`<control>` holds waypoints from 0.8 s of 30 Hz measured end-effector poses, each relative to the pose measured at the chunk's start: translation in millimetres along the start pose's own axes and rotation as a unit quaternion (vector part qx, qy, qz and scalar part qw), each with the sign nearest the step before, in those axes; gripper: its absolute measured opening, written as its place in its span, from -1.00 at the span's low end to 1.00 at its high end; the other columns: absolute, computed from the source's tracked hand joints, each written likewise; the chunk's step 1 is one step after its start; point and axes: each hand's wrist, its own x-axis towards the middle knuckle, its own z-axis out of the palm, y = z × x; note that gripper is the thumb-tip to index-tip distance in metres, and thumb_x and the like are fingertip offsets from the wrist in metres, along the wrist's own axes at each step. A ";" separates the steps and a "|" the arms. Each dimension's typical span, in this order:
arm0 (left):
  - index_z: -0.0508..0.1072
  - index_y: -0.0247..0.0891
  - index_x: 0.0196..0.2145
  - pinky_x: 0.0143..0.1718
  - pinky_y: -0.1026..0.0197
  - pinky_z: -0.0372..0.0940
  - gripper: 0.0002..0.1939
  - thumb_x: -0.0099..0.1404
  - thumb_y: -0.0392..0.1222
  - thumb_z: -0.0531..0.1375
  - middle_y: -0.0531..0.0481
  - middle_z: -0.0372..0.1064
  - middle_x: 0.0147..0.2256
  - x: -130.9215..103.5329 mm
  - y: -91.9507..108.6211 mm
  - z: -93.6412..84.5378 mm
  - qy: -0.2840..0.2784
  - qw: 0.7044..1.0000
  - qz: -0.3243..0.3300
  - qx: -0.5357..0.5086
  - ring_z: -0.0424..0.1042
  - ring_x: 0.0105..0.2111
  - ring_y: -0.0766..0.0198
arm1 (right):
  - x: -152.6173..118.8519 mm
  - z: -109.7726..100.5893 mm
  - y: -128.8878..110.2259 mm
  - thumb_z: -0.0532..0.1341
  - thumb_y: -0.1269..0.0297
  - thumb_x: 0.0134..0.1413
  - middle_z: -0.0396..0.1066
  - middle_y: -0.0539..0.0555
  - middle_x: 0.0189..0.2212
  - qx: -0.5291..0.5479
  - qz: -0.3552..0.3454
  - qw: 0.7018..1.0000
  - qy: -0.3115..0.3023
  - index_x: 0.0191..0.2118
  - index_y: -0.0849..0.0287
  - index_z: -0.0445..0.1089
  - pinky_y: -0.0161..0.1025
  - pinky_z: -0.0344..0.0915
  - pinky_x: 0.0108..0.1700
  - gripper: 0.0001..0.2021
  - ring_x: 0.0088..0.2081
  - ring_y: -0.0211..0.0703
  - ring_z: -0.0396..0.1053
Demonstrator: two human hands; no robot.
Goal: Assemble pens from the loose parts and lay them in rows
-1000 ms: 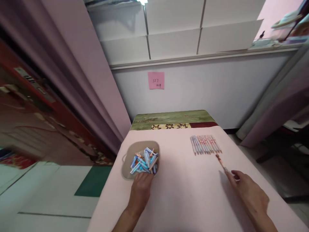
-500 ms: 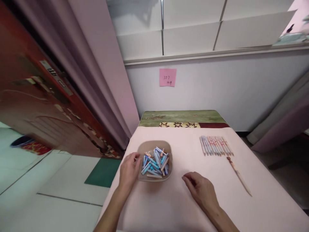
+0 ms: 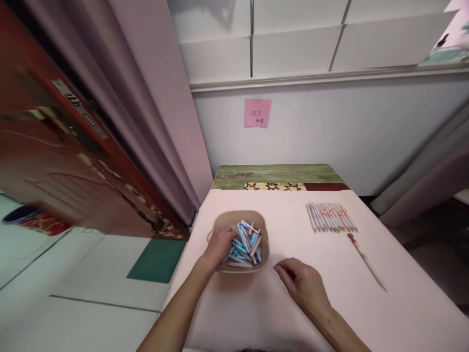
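Observation:
A beige plastic bin (image 3: 266, 244) holds a heap of short blue, turquoise, white and tan stick-like pieces (image 3: 244, 247), perhaps pen parts. My left hand (image 3: 219, 243) reaches over the bin's left side, its fingers bent down among these pieces. The fingertips are hidden, so any grip on a piece does not show. Right of the bin, my right hand (image 3: 302, 283) rests low over the cloth, fingers curled and thumb against the forefinger, with nothing visible in them. Beyond it lies a pale pen (image 3: 368, 264) with a brown figure on its end.
Several slim pens (image 3: 331, 217) lie side by side in a row at the right. Pale pink cloth (image 3: 271, 313) covers most of the table, with a green patterned strip (image 3: 274, 173) at the far edge. A pink note (image 3: 257, 113) is stuck on the wall.
My left hand has moved right, from beside the bin's left rim into the bin over the pieces. My right hand keeps its curled shape near the same spot. The view has shifted slightly.

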 end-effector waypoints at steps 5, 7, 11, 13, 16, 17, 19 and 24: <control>0.51 -0.21 -0.36 -0.13 0.11 0.12 -0.77 0.18 -0.39 0.07 -0.13 0.45 -0.31 2.2 -1.1 -10.9 -0.034 0.992 0.033 0.118 0.35 -0.18 0.07 | 4.3 -5.2 3.2 0.06 0.11 0.19 0.50 0.03 -0.44 0.004 0.004 1.000 0.016 -0.36 0.07 0.49 -0.30 0.19 -0.38 -0.71 -0.45 -0.17 0.41; 0.50 -0.21 -0.32 -0.13 0.11 0.12 -0.77 0.21 -0.38 0.06 -0.13 0.44 -0.29 -0.7 -3.3 -21.6 -0.030 0.988 0.022 0.149 0.35 -0.18 0.08 | 8.4 -6.3 3.7 0.07 0.12 0.18 0.49 0.03 -0.45 0.014 0.006 1.000 0.025 -0.37 0.08 0.49 -0.31 0.19 -0.38 -0.71 -0.46 -0.18 0.41; 0.48 -0.21 -0.22 -0.12 0.14 0.13 -0.70 0.21 -0.44 0.03 -0.13 0.43 -0.26 -7.6 -7.6 -40.7 -0.030 0.988 -0.005 0.154 0.34 -0.17 0.12 | 19.3 -3.6 -0.5 0.07 0.15 0.17 0.49 0.03 -0.45 0.033 -0.007 0.999 0.032 -0.38 0.09 0.48 -0.32 0.19 -0.39 -0.72 -0.45 -0.18 0.41; 0.47 -0.20 -0.20 -0.14 0.17 0.14 -0.67 0.21 -0.45 0.01 -0.11 0.43 -0.25 -10.4 -7.2 -45.3 -0.045 0.991 0.002 0.129 0.34 -0.17 0.14 | 24.0 -0.3 -4.4 0.08 0.16 0.17 0.50 0.03 -0.44 0.037 -0.015 0.999 0.026 -0.37 0.08 0.49 -0.33 0.19 -0.39 -0.74 -0.44 -0.19 0.41; 0.50 -0.15 -0.26 -0.18 0.19 0.15 -0.68 0.19 -0.43 0.02 -0.06 0.44 -0.24 -12.0 -3.3 -46.1 -0.097 0.991 0.045 0.081 0.35 -0.18 0.14 | 27.7 4.1 -8.6 0.08 0.17 0.17 0.49 0.02 -0.45 0.044 -0.026 0.999 0.018 -0.37 0.08 0.49 -0.34 0.17 -0.41 -0.75 -0.46 -0.20 0.41; 0.51 -0.14 -0.27 -0.17 0.19 0.15 -0.67 0.18 -0.43 0.03 -0.05 0.45 -0.23 -11.5 -1.9 -45.5 -0.113 0.990 0.058 0.069 0.35 -0.17 0.14 | 27.9 4.8 -8.8 0.08 0.18 0.17 0.49 0.02 -0.46 0.047 -0.029 0.998 0.019 -0.37 0.08 0.49 -0.35 0.17 -0.41 -0.75 -0.46 -0.21 0.41; 0.51 -0.12 -0.25 -0.14 0.18 0.14 -0.64 0.15 -0.45 0.03 -0.05 0.45 -0.19 -9.0 -0.2 -44.2 -0.122 0.989 0.066 0.058 0.35 -0.14 0.13 | 27.4 4.9 -7.1 0.08 0.18 0.17 0.49 0.03 -0.46 0.051 -0.029 0.998 0.021 -0.37 0.09 0.49 -0.35 0.18 -0.41 -0.74 -0.46 -0.21 0.41; 0.51 -0.22 -0.32 -0.12 0.13 0.14 -0.75 0.17 -0.39 0.06 -0.12 0.44 -0.30 0.5 1.3 -41.2 -0.069 0.993 0.021 0.094 0.35 -0.19 0.09 | 23.7 -0.3 3.2 0.08 0.13 0.17 0.49 0.03 -0.46 0.055 -0.003 0.998 0.030 -0.38 0.08 0.48 -0.33 0.21 -0.39 -0.72 -0.46 -0.19 0.41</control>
